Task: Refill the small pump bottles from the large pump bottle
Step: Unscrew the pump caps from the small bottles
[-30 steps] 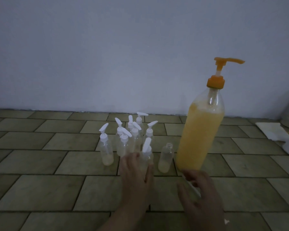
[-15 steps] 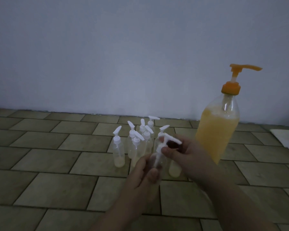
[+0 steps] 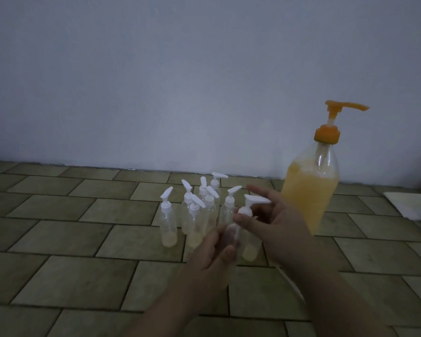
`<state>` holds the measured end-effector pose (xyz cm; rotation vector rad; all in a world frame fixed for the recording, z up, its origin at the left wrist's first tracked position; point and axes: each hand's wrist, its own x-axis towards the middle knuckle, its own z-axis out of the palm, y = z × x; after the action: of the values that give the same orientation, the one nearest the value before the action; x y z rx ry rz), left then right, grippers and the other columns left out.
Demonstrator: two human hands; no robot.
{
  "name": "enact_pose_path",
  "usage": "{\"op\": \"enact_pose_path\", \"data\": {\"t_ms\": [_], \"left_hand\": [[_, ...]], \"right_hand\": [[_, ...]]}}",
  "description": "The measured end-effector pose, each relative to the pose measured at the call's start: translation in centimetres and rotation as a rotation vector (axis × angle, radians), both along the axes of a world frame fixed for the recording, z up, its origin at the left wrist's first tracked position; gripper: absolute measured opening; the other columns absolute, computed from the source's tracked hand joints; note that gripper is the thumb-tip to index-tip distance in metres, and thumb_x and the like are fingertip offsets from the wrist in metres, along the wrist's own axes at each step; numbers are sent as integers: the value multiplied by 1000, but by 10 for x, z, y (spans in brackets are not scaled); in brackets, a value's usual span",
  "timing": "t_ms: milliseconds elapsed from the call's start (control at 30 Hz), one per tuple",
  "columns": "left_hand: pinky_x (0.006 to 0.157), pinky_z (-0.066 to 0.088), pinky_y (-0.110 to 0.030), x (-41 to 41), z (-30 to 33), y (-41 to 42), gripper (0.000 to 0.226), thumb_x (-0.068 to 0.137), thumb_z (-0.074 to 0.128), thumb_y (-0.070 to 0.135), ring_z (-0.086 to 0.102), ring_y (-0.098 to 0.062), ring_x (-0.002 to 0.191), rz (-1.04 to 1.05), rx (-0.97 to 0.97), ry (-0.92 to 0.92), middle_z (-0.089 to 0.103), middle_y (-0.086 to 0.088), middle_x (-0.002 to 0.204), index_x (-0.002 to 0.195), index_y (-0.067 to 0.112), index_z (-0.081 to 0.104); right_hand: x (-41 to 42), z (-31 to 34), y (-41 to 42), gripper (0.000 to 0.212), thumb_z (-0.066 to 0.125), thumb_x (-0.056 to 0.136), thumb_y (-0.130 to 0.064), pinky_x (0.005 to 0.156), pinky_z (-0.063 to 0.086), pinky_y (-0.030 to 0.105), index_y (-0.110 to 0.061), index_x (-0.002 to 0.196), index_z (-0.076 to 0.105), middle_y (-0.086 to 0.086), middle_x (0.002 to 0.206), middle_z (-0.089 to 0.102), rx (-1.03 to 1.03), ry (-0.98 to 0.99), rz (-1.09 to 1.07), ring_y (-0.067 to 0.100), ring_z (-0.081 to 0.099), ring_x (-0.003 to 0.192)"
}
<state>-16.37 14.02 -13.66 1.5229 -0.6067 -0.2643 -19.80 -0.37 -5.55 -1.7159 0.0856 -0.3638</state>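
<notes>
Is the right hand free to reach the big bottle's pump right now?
Probably not yet: the right hand pinches the white pump of the small bottle held by the left hand. Nothing blocks the orange pump.

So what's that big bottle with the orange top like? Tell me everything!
The large pump bottle stands upright on the tiled floor, near the wall, to the right of the small bottles. Its body looks like clear plastic and is filled almost to the shoulder with cloudy yellow-orange liquid. On top sits an orange collar and an orange pump head whose spout points right. A clear tube shows inside the neck. No hand touches it.
</notes>
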Motion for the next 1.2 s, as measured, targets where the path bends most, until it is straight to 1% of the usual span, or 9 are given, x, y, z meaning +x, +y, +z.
{"op": "enact_pose_path", "data": {"t_ms": [200,333,600,667,733,833,933,1100,1200], "left_hand": [[93,46,-26,11,-14,-1,28,88,61,32,53,2,107,202,192,-31,55,17,116,110,41,46],[98,44,-29,21,-29,-8,39,89,62,27,48,2,112,324,245,-19,50,17,119,121,36,42],[97,44,-26,35,-36,-42,50,87,64,20,47,-7,120,379,273,-34,50,11,127,132,20,41],[98,40,-23,36,-33,-47,59,85,67,18,43,-4,121,378,272,-29,46,13,129,137,20,37],[99,40,-26,32,-35,-47,64,82,71,19,43,-7,121,389,272,-19,45,12,129,136,20,37],[93,47,-36,18,-39,-36,43,85,65,33,48,-12,107,594,235,-110,45,7,114,119,21,42],[92,44,-41,19,-43,-21,41,86,64,22,40,-16,104,839,178,-132,36,2,111,117,8,41],[87,39,-30,38,-39,-19,57,84,68,17,41,-13,107,831,196,7,39,1,119,131,7,37],[93,46,-37,51,-35,-26,57,83,69,23,48,-19,112,831,253,24,45,-1,122,130,7,41]], "right_hand": [[-22,32,-21,60,70,63,-15,67,53,14,-24,119,53,3,94,71,214,-289,-252,10,69,85],[-48,34,-46,42,68,67,-7,69,54,16,-27,103,59,-5,86,70,191,-434,-378,7,68,81],[-87,-73,-84,29,73,66,12,55,50,7,-15,69,62,-11,75,69,37,-257,-604,-2,65,65],[-89,-103,-91,36,80,64,4,57,47,5,-28,69,64,-15,80,68,-67,-254,-597,-3,62,68],[-99,-115,-96,23,78,68,-28,63,45,5,-43,73,61,-22,84,66,-266,-266,-470,-10,59,73],[-103,-131,-87,16,56,71,-61,67,39,-2,-53,84,56,-24,91,61,-384,-123,-456,-17,53,81],[-99,-152,-82,39,11,72,-82,74,27,-10,-74,96,41,-52,94,45,-490,-142,-370,-16,49,69],[-97,-130,-80,36,39,82,-72,85,31,-2,-43,85,59,-42,115,48,-621,-179,-356,-22,46,97],[-93,-117,-71,38,39,81,-72,84,32,-1,-40,82,60,-29,113,54,-604,-265,-414,-15,49,94]]}}
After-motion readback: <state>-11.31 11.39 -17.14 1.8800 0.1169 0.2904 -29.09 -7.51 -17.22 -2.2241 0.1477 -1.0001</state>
